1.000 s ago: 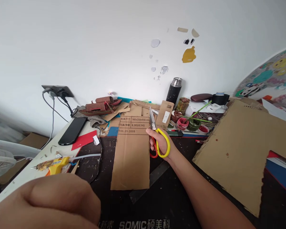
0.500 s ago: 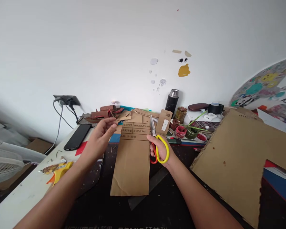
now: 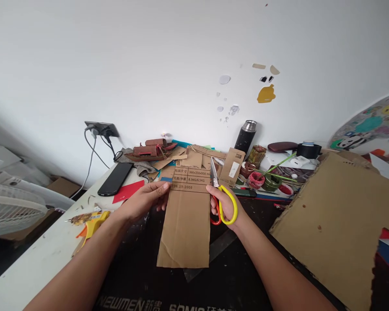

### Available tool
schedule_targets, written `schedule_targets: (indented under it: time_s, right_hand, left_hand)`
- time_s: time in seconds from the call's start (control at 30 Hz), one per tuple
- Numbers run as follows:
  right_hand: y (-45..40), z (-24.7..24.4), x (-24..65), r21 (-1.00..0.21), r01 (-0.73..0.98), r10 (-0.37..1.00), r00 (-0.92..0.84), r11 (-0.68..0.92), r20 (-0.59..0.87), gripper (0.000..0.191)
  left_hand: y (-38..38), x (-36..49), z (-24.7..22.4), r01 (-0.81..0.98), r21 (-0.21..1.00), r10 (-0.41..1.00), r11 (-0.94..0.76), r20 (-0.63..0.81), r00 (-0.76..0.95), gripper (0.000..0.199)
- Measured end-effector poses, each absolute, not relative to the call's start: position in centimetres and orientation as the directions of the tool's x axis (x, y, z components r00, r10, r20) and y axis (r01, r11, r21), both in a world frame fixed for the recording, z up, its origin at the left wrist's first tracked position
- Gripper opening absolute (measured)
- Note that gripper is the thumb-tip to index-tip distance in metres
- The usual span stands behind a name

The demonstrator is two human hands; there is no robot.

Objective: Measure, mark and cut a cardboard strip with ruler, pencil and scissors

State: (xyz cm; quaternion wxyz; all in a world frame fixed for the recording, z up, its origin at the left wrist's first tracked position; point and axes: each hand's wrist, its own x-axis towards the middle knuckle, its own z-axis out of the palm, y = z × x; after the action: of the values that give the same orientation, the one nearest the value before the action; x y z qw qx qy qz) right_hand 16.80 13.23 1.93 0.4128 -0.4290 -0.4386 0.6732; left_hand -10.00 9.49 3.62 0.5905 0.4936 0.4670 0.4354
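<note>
A long cardboard piece [image 3: 186,224] with printed text near its top is held up over the dark mat. My left hand [image 3: 147,198] pinches its left edge, thumb in front and fingers behind. On the right edge my right hand [image 3: 225,205] grips the same piece with the thumb on its face. Scissors [image 3: 229,207] with a yellow and a red handle are also held in my right hand, blades pointing up beside the cardboard's right edge.
A large cardboard sheet [image 3: 330,220] lies at the right. Paint jars [image 3: 256,179] and a black flask [image 3: 245,136] stand behind. At the left are a phone [image 3: 115,179], red paper [image 3: 128,191] and a yellow glue gun [image 3: 95,222]. Cardboard scraps [image 3: 194,159] are piled by the wall.
My left hand has moved down and right and taken hold of the cardboard's left edge. The view has shifted slightly to the left.
</note>
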Motion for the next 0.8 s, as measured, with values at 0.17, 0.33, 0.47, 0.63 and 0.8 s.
schedule_targets:
  time_s: [0.17, 0.33, 0.47, 0.63, 0.8]
  right_hand:
    - [13.4, 1.9, 16.8, -0.935, -0.208, 0.940, -0.245, -0.288, -0.236, 0.051]
    - [13.4, 1.7, 16.8, -0.936, -0.211, 0.945, -0.232, -0.283, -0.233, 0.051]
    - [13.3, 1.7, 16.6, -0.934, -0.215, 0.942, -0.243, -0.284, -0.230, 0.052]
    - [13.3, 1.9, 16.6, -0.934, -0.213, 0.934, -0.279, -0.286, -0.222, 0.052]
    - [12.5, 1.9, 16.6, -0.969, -0.162, 0.928, -0.354, -0.184, -0.117, 0.054]
  left_hand:
    - [9.2, -9.4, 3.4, -0.125, 0.977, 0.966, 0.172, -0.143, 0.215, 0.048]
    - [9.3, -8.9, 3.5, -0.158, 0.969, 0.965, 0.190, -0.155, 0.212, 0.045]
    - [9.1, -8.9, 4.2, -0.159, 0.965, 0.963, 0.206, -0.172, 0.205, 0.039]
    - [9.5, -9.8, 4.0, -0.196, 0.958, 0.975, 0.211, -0.193, 0.106, 0.034]
    - [11.3, -13.3, 3.6, -0.371, 0.928, 0.965, -0.011, -0.087, -0.246, 0.036]
